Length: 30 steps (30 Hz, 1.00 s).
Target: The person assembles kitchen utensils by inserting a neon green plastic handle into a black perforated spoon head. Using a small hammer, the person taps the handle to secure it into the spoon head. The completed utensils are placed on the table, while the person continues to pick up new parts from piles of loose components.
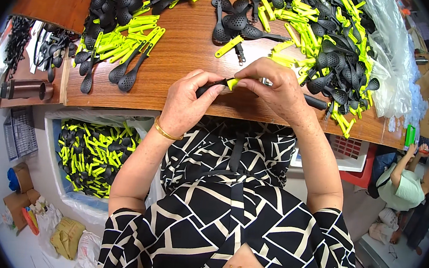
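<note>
Near the table's front edge my left hand (189, 101) is closed around a black spoon (205, 88), whose bowl is mostly hidden by the fingers. My right hand (275, 85) pinches a lime-green handle (232, 83) that meets the black part between my hands. Most of that handle is covered by the right fingers. Just beyond them lie a loose lime-green handle (229, 47) and a small group of black slotted spoons (237, 21). A black cylindrical tool grip (315, 102) lies beside my right wrist.
Black spoons and lime-green handles pile up at the right (333, 60) and far left of the wooden table (152, 90). A lined bin (52, 155) full of such pieces stands below left. A brown metal cup (27, 90) lies farther left. Another person (401, 186) works at the far right.
</note>
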Available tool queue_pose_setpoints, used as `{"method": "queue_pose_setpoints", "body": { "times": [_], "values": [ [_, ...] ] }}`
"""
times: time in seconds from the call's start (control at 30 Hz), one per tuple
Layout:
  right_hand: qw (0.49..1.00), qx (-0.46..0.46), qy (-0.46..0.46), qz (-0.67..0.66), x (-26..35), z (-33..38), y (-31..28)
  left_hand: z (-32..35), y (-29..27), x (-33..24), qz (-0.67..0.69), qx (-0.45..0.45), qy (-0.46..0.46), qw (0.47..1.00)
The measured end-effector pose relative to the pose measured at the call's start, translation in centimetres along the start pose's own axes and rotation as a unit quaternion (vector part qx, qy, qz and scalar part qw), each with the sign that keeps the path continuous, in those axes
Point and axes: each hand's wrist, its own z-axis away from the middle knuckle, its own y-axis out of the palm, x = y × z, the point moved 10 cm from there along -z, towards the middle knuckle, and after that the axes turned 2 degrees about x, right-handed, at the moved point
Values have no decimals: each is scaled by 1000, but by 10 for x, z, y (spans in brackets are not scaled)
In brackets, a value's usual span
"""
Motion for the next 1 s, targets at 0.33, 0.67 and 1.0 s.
{"method": "queue_pose_setpoints", "body": {
  "times": [0.33,0.67,1.0],
  "values": [
    [993,-25,69,-94,-23,9,9,4,-6,-4,3,-25,13,1000],
    [997,-18,-24,64,14,3,7,15,-12,-28,-106,-62,67,990],
    [950,-12,-245,195,50,26,50,87,31,51,292,157,-235,914]
  ]
}}
